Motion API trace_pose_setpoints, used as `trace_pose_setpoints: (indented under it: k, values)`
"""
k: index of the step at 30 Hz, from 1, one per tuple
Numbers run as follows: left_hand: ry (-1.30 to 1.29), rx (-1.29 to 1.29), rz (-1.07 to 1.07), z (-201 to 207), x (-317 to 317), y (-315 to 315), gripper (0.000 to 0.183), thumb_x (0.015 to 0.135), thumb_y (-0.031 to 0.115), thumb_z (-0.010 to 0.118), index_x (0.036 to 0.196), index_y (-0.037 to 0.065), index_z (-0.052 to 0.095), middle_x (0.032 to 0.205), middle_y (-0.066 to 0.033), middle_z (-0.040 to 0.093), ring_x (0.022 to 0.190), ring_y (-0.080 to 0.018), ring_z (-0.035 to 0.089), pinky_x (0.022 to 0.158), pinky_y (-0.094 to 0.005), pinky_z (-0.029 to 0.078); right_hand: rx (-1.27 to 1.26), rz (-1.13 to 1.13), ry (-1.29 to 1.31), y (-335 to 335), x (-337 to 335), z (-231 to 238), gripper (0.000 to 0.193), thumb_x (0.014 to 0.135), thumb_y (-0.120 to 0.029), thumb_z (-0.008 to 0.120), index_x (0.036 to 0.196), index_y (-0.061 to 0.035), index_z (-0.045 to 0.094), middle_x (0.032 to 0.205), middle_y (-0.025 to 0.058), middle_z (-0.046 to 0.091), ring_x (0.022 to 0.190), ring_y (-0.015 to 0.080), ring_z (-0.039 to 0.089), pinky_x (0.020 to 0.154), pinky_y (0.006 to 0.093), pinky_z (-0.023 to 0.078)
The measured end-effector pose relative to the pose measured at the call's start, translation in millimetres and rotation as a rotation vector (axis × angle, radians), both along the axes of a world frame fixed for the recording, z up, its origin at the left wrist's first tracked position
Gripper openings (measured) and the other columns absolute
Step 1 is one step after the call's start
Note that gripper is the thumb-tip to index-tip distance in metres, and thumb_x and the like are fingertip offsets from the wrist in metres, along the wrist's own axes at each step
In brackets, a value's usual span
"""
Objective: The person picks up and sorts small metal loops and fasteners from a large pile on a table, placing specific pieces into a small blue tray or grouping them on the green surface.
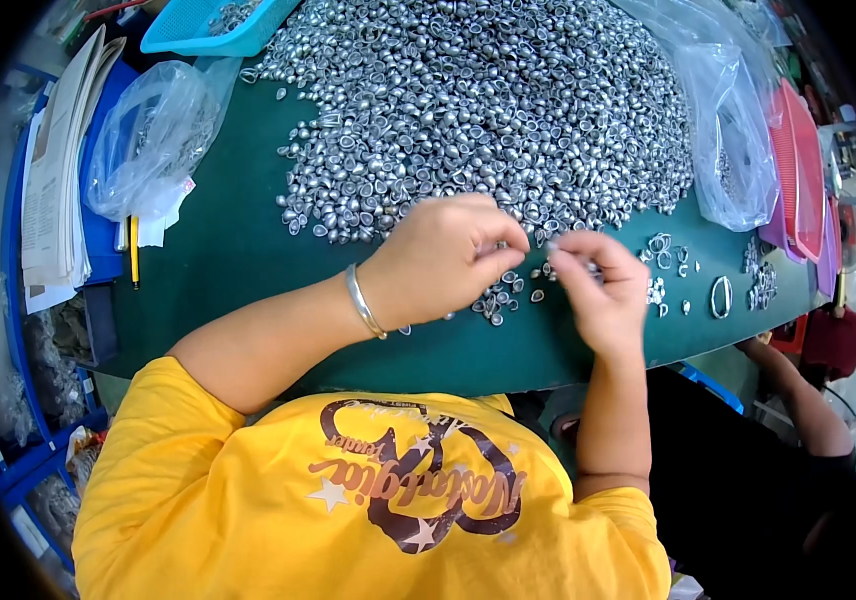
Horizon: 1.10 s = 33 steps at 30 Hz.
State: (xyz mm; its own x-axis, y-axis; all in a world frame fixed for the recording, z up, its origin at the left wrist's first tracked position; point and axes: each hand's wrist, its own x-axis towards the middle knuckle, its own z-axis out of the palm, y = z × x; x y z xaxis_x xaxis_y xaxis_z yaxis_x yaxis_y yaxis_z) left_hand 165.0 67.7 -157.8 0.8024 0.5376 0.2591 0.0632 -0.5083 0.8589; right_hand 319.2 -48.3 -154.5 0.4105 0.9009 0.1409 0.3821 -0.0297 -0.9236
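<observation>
"one pile of rounded metal shells [488, 110], upper centre?"
"one, with too many for me to count, smooth and hollow."
"grips?"
"mid-frame: left hand [438, 252] nearly pinched, contents i can't tell; right hand [608, 290] pinching one small grey metal piece [552, 244]."

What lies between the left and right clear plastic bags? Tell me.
In the head view, left to right: green tabletop, then the heap of small silver metal pieces.
</observation>
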Motion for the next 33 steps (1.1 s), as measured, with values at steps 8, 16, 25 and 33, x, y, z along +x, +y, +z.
trace_pose_setpoints:
  k: [8,16,25,33]
  values:
    - [0.140,0.424,-0.186,-8,2,-17,0.009,0.069,0.012,0.066,0.075,0.008,0.061,0.067,-0.0058,0.048,0.062,-0.0226,0.055,0.053,-0.0327,0.046,-0.224,0.209,-0.385,-24,1,14,0.017,0.069,-0.009,0.071,0.083,-0.0022,0.063,0.062,0.0076,0.054,0.052,0.0187,0.052,0.047,0.0273,0.041]
    - [0.061,-0.723,-0.135,18,1,5,0.006,0.079,0.008,0.062,0.083,0.003,0.061,0.067,-0.0002,0.056,0.059,-0.0066,0.049,0.050,-0.0199,0.038,-0.140,0.030,0.665,-43,27,4,0.003,0.076,0.000,0.059,0.077,0.0019,0.062,0.066,0.0010,0.056,0.055,0.0079,0.050,0.048,0.0204,0.038]
    - [-0.211,-1.438,-0.278,4,-3,21,0.009,0.084,0.006,0.056,0.090,0.000,0.053,0.088,-0.0135,0.058,0.070,-0.0133,0.059,0.052,-0.0186,0.046,-0.028,0.100,-0.291,-19,18,-1,0.007,0.073,-0.002,0.066,0.080,-0.0021,0.064,0.059,0.0055,0.054,0.050,0.0162,0.054,0.044,0.0246,0.040]
    - [-0.244,-1.612,-0.294,-2,-3,22,0.008,0.079,0.004,0.049,0.080,-0.001,0.055,0.063,-0.0052,0.048,0.051,-0.0091,0.042,0.043,-0.0191,0.034,-0.223,0.192,0.993,-55,61,10,0.033,0.081,-0.026,0.061,0.068,0.0030,0.057,0.050,0.0075,0.048,0.036,0.0094,0.036,0.035,0.0208,0.027]
